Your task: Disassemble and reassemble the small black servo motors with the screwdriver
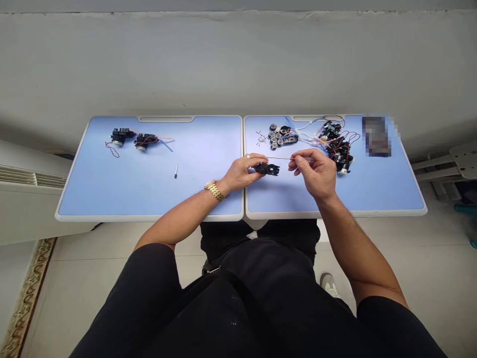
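My left hand (240, 172), with a gold watch on the wrist, is closed around a small black plastic assembly (269, 169) above the seam between two table tops. In my right hand (318, 174) is a screwdriver (281, 158), gripped by its handle. Its thin metal shaft points left, and the tip reaches my left fingertips beside the assembly; whether it touches a screw cannot be made out. Behind the hands lie loose small screws (261, 138) and a cluster of round silver-and-black parts (278, 136).
Several black wired assemblies (339, 149) lie at the right, tangled with blue strips. Two similar assemblies (124, 136) rest on the left table top (149, 194). A small dark-ended metal piece (176, 171) lies nearer. A blurred dark rectangular object (377, 136) is at the far right.
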Action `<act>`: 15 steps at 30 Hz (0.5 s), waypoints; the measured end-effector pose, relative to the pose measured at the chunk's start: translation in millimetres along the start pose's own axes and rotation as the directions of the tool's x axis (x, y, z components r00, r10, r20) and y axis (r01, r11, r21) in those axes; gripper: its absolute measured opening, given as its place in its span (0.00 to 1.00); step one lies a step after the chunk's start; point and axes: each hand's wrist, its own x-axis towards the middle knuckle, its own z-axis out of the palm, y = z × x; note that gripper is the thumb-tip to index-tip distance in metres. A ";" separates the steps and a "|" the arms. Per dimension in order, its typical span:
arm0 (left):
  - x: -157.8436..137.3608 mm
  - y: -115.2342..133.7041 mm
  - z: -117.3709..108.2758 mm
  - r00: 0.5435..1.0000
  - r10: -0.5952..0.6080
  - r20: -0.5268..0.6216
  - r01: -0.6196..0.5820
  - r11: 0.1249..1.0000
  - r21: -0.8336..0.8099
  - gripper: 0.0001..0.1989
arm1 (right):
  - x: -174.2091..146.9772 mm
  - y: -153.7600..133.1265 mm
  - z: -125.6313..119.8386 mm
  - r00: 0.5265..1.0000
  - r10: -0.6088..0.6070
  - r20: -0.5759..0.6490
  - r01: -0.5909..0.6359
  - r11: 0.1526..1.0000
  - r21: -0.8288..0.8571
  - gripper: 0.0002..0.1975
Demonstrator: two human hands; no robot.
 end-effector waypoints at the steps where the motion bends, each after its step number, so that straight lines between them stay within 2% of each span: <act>1: 0.0 0.0 -0.1 1.000 0.001 -0.001 -0.001 1.000 0.000 0.17 | 0.2 0.0 -0.2 1.000 0.000 0.002 0.000 1.000 0.003 0.12; 10: -0.7 -1.6 0.7 1.000 0.023 0.005 -0.023 1.000 0.000 0.17 | 1.8 0.4 -4.3 1.000 0.015 0.016 -0.015 1.000 -0.024 0.10; 15: -0.8 -0.9 2.3 0.999 0.030 0.012 -0.030 0.999 -0.013 0.17 | 7.2 -5.5 -11.8 0.996 -0.003 0.086 0.011 0.997 -0.082 0.07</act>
